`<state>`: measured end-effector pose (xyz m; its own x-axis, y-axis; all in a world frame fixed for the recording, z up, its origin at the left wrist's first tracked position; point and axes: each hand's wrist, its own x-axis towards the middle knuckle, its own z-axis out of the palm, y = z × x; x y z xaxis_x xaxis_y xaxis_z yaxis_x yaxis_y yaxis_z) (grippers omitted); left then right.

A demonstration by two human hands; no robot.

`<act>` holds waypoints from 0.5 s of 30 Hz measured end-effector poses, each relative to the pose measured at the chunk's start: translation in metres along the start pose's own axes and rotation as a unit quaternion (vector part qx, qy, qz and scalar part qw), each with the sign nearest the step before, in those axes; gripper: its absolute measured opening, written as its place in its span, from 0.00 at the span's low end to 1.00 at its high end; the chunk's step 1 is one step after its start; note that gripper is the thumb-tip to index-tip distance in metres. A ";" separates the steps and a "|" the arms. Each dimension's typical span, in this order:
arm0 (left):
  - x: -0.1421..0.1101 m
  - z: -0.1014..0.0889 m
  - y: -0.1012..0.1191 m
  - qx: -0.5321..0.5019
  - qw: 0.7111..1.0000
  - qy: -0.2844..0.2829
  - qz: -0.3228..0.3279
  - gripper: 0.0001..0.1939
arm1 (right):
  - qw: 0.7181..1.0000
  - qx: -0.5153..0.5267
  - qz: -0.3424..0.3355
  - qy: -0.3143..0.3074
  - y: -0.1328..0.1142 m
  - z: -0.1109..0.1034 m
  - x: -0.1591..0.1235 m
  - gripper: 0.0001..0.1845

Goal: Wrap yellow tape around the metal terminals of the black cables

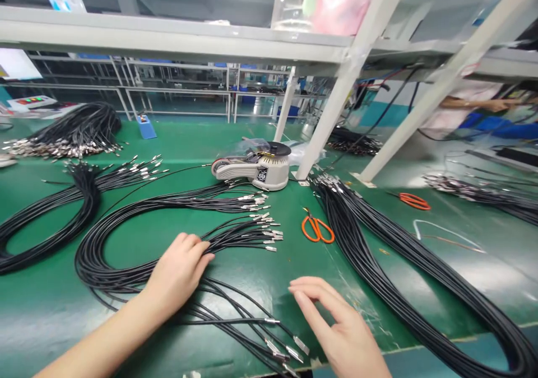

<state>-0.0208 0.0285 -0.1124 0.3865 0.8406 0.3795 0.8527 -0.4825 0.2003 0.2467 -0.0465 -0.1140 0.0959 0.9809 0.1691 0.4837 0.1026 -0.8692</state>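
Observation:
My left hand (180,269) is closed over a bundle of thin black cables (147,201) with silver metal end connectors. The bundle bends in a U at the left, and its connector ends point right. Below that hand, several loose cable ends (277,350) fan out toward the table's front edge. My right hand (332,327) hovers to the right of these ends, thumb and forefinger tips brought together, with nothing visible between them. Orange-handled scissors (318,228) lie beyond it on the green table.
A tape dispenser (269,168) stands behind the bundle. More black cable bundles lie at left (88,193) and right (403,260). White shelf posts (336,92) rise at the back. A second orange-handled tool (414,201) is at right; another person's arm (474,103) shows behind.

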 end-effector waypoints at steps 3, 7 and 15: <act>0.021 0.021 0.004 0.010 1.000 -0.012 0.008 0.14 | 0.999 0.044 0.022 -0.008 0.000 0.001 -0.001 0.11; 0.024 0.017 0.001 -0.074 0.997 -0.015 -0.028 0.13 | 0.989 0.114 0.092 0.004 0.005 0.011 0.008 0.11; 0.000 0.000 0.012 -0.261 0.952 -0.111 -0.117 0.12 | 0.892 0.405 0.197 0.046 -0.003 0.007 0.076 0.19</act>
<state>-0.0108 0.0228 -0.1106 0.3215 0.9435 0.0802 0.6562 -0.2831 0.6995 0.2465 0.0285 -0.1018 0.2081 0.9535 -0.2182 -0.3865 -0.1248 -0.9138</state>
